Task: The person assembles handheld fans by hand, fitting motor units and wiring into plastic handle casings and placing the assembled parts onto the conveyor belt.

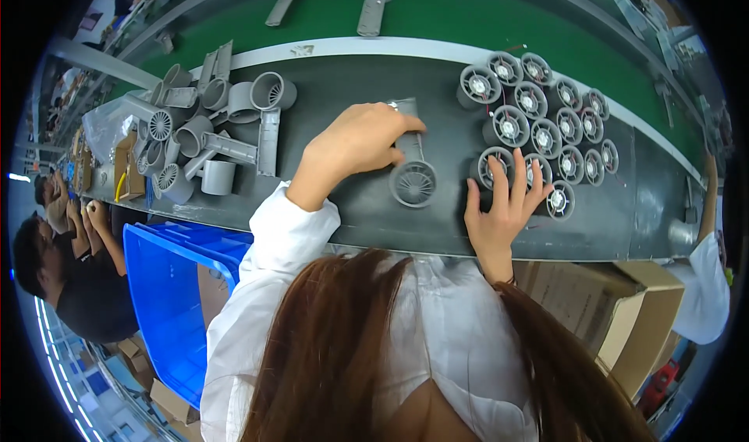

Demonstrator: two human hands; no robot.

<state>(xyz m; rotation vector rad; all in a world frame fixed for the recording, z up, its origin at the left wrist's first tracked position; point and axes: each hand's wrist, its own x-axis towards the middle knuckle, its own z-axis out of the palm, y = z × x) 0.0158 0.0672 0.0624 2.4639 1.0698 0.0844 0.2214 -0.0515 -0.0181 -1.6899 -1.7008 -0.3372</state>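
Note:
A grey plastic handheld-fan housing [413, 184] lies on the dark worktop in front of me, its round grille end toward me. My left hand [363, 142] is closed over its handle, with the thumb near the grille and fingers across the far part. To the right, my right hand [503, 212] reaches over the near edge of a group of round fan units [511, 125]. Its fingers are spread, the tips over two of the near units; whether they press on them is unclear.
More grey housings [234, 147] are heaped on the left. Two housings [373, 13] lie on the green belt [437, 13] beyond a white rail. A blue bin [168, 317] stands at lower left, a cardboard box [593, 309] at lower right. Other people sit along the left.

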